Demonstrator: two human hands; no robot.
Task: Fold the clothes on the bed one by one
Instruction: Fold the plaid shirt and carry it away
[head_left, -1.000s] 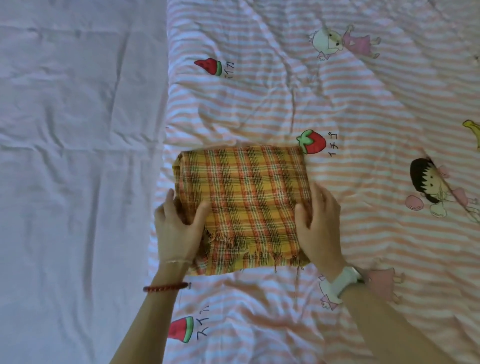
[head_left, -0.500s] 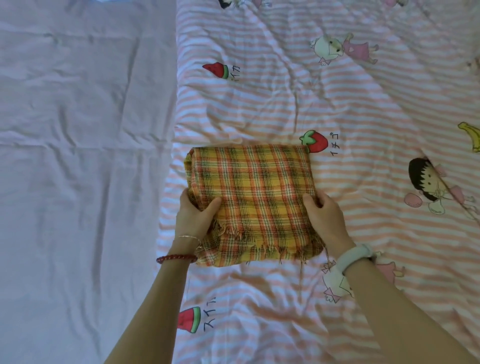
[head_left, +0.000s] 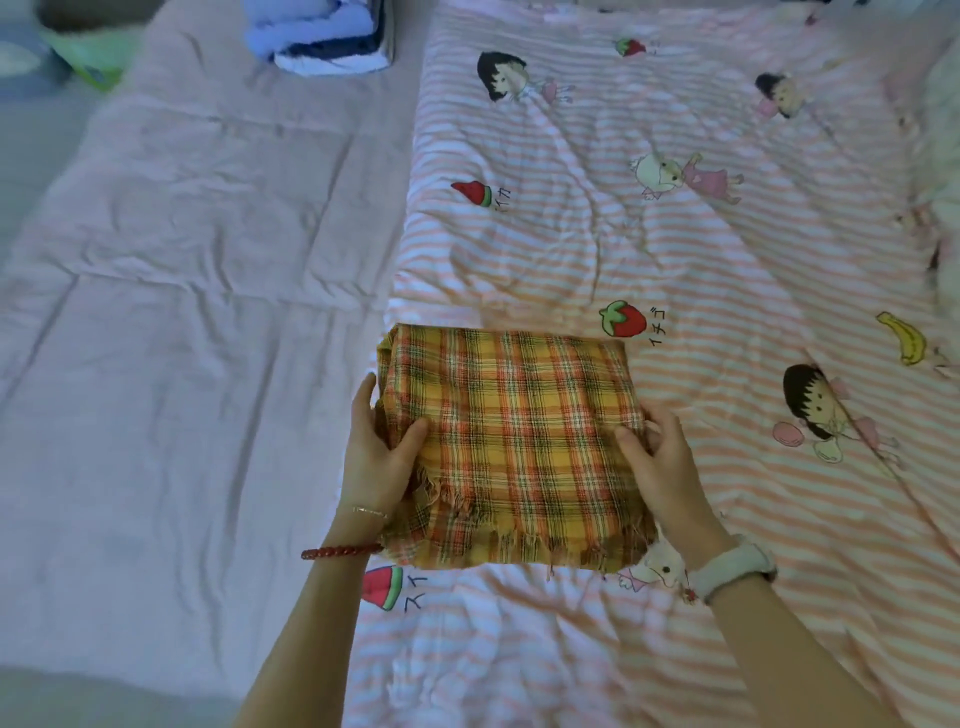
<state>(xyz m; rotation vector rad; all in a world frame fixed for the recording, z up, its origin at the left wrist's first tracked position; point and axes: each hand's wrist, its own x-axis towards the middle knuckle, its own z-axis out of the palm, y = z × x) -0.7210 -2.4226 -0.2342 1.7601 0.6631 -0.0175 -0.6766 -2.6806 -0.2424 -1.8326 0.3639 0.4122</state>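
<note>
A folded yellow and orange plaid cloth (head_left: 514, 426) with a frayed near edge lies in a thick rectangle on the striped cartoon quilt (head_left: 701, 249). My left hand (head_left: 376, 447) grips its left side, thumb on top and fingers under the edge. My right hand (head_left: 662, 465) grips the right side the same way, thumb lying on the plaid. The cloth's near edge looks slightly raised off the quilt.
A stack of folded blue and white clothes (head_left: 324, 36) sits at the far edge of the plain pink sheet (head_left: 182, 312). A green object (head_left: 83, 54) shows at the far left corner. White fabric (head_left: 943, 156) bunches at the right edge.
Both hands went from pressing on the cloth's sides to gripping them with fingers tucked under. The view tilted up, bringing the stack of folded clothes into sight.
</note>
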